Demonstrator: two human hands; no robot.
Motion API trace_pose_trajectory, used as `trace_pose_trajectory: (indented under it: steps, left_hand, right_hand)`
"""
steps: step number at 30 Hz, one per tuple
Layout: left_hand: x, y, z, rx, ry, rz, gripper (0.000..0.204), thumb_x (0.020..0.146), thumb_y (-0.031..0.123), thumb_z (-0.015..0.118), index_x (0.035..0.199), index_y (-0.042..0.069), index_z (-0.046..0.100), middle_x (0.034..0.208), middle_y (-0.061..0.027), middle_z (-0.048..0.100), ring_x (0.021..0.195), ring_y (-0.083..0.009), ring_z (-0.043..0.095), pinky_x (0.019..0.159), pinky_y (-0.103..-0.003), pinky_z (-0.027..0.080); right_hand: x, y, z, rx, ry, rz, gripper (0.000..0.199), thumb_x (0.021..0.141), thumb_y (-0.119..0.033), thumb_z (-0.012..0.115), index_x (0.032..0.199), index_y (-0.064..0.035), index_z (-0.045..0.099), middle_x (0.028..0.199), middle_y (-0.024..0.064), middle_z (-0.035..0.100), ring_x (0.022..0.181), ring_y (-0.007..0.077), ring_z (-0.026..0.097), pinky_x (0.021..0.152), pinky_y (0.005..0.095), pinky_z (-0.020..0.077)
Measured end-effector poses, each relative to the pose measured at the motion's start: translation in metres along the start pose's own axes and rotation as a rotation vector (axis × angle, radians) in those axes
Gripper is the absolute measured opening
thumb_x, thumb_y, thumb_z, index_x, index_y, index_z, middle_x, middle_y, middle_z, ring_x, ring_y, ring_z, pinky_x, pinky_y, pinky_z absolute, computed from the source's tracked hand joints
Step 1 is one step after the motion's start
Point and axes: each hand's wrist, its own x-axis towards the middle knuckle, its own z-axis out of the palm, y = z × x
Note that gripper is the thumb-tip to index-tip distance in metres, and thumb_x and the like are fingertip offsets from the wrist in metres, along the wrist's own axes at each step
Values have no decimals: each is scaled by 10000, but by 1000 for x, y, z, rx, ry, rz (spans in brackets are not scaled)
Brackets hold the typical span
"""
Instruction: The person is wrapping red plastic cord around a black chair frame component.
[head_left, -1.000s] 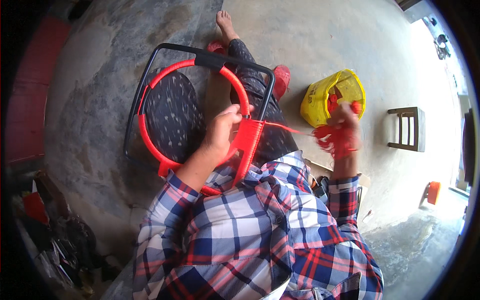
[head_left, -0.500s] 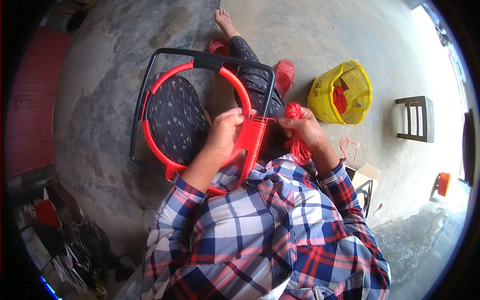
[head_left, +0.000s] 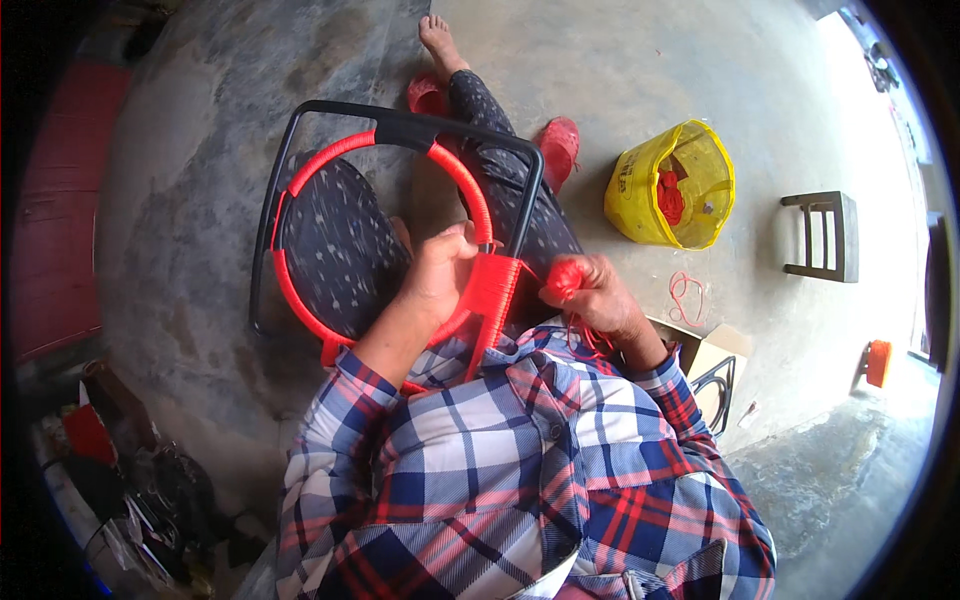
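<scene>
Across my lap lies a black metal frame holding a ring wrapped in red cord. A band of tight red cord windings joins the ring to the frame's right side. My left hand is closed around the ring's right side, just beside these windings. In my right hand, to the right of the frame, is a bundle of red cord, with loose strands hanging below. A thin red strand runs from the bundle to the upper end of the windings.
To the right stands a yellow bucket with red cord inside. A dark stool lies farther right. A loop of cord and an open cardboard box are nearer me. Red shoes are ahead; clutter fills the lower left.
My right hand has moved slightly down and left with the cord bundle, which is now turned more end-on. My left hand still grips the ring; the whole view has shifted a little.
</scene>
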Motion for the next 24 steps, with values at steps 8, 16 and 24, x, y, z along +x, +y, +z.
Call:
trace_pose_trajectory:
  steps: [8, 16, 24]
  left_hand:
    - [4, 9, -6, 18, -82, 16, 116, 959, 182, 496, 1006, 88, 546, 1038, -230, 635, 901, -342, 663, 758, -430, 555]
    - [-7, 5, -6, -133, -60, 88, 151, 958, 213, 517, 1010, 76, 556, 1026, -269, 634, 916, -394, 653, 790, -492, 554]
    - [-11, 10, -10, -63, -24, 197, 120, 950, 181, 528, 988, 67, 531, 1044, -265, 621, 934, -355, 653, 825, -434, 546]
  right_hand:
    - [-3, 23, -54, 496, 308, 24, 100, 892, -157, 605, 887, -62, 575, 663, 12, 594, 571, 128, 574, 563, 260, 481]
    - [-25, 163, -175, 1093, 932, -196, 492, 955, -406, 468, 1173, 34, 499, 1162, 200, 592, 1026, 406, 581, 863, 595, 478]
    - [-51, 155, -232, 920, 937, -194, 441, 922, -343, 449, 1223, -21, 448, 1122, 181, 575, 986, 339, 584, 852, 508, 490]
